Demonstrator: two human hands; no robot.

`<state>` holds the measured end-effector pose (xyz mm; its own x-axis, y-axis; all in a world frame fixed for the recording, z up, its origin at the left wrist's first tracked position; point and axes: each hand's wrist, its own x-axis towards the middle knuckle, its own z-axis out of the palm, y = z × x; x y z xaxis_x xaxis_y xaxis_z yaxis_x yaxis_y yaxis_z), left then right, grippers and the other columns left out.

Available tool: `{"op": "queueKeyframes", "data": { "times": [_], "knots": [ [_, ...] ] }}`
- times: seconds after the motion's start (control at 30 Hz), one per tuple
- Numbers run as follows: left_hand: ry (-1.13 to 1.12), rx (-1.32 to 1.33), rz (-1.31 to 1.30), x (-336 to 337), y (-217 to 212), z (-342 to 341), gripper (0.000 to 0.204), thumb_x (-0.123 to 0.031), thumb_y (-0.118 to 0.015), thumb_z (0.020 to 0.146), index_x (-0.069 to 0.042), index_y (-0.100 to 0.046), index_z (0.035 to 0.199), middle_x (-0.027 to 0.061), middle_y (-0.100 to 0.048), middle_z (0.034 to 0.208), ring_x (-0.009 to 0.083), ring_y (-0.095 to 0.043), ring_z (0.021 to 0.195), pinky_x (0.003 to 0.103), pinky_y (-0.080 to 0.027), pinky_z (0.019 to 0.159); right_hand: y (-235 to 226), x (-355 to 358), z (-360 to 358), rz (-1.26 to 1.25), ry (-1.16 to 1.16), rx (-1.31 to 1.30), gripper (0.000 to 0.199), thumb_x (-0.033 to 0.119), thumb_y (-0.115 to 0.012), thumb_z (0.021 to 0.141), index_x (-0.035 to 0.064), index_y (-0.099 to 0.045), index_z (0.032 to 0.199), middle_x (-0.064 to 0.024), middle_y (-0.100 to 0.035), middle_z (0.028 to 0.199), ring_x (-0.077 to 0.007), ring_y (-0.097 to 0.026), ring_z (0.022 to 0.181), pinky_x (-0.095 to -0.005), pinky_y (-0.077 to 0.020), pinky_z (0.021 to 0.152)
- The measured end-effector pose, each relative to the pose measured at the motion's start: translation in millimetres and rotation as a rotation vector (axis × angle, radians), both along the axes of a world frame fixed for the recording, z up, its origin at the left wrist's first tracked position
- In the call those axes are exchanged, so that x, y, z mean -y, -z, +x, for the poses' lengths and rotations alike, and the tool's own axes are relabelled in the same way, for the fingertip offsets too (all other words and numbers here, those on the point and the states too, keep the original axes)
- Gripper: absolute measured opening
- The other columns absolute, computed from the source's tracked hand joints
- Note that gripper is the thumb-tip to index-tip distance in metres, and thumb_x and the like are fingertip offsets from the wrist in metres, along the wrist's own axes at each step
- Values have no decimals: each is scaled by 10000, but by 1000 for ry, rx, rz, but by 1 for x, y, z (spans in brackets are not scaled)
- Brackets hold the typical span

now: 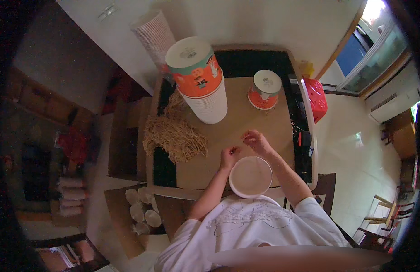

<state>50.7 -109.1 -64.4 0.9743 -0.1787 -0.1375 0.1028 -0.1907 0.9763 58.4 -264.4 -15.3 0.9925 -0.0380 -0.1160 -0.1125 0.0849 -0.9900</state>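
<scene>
Hands above white paper bowl (pixel 250 176) at surface (pixel 273 131) edge: left hand (pixel 229 157) and right hand (pixel 257 141) pinched, contents too small to tell; straw-like pile (pixel 173 136) within reach.

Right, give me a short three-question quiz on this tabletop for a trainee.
1. True or false: the white bowl sits at the near table edge, in front of the person.
2. Which stands nearer the straw-coloured fibre pile: A, the tall cup stack; B, the single lidded tub?
3. Fill in: the left hand and right hand hover above the brown ____ sheet.

Key: 1 true; 2 A; 3 cardboard.
</scene>
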Motion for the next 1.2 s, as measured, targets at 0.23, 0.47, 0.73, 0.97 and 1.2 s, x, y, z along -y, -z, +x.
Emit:
{"op": "queueKeyframes", "data": {
  "times": [0.23, 0.47, 0.73, 0.97, 1.2],
  "knots": [
    [1, 66, -85, 1, 19, 4, 114, -122, -625, 722, -12, -630, 749, 76, -613, 633, 83, -548, 588, 248, -439, 538, -21, 8, 7, -745, -470, 505, 144, 18, -566, 696, 67, -575, 831, -101, -553, 783, -271, -548, 749, -347, -458, 651],
    [32, 79, 80, -1, 0, 2, 145, -142, -639, 721, -3, -633, 759, 103, -617, 647, 112, -574, 593, 254, -444, 542, -21, 10, 13, -900, -531, 579, 46, 63, -544, 728, 61, -527, 770, -100, -539, 738, -294, -539, 714, -368, -448, 591],
    [-7, 45, -7, 1, -4, 2, 142, -139, -642, 723, -2, -632, 757, 77, -617, 643, 103, -561, 584, 254, -446, 545, -19, 12, 7, -918, -563, 262, 136, 98, -547, 756, 66, -504, 880, -119, -546, 760, -283, -548, 710, -359, -437, 579],
    [4, 63, -49, 1, -2, 1, 105, -108, -622, 730, -6, -632, 754, 64, -617, 644, 81, -551, 589, 242, -443, 544, -11, 17, 11, -731, -534, 400, 120, 34, -572, 722, 42, -543, 838, -104, -549, 706, -243, -552, 656, -322, -434, 574],
    [18, 78, -27, -1, 6, 0, 98, -108, -611, 736, -12, -625, 753, 56, -593, 613, 82, -531, 574, 240, -433, 533, -20, 16, 7, -706, -411, 246, 68, 28, -563, 713, 45, -554, 778, -93, -553, 716, -243, -552, 664, -327, -439, 569]
  ]
}}
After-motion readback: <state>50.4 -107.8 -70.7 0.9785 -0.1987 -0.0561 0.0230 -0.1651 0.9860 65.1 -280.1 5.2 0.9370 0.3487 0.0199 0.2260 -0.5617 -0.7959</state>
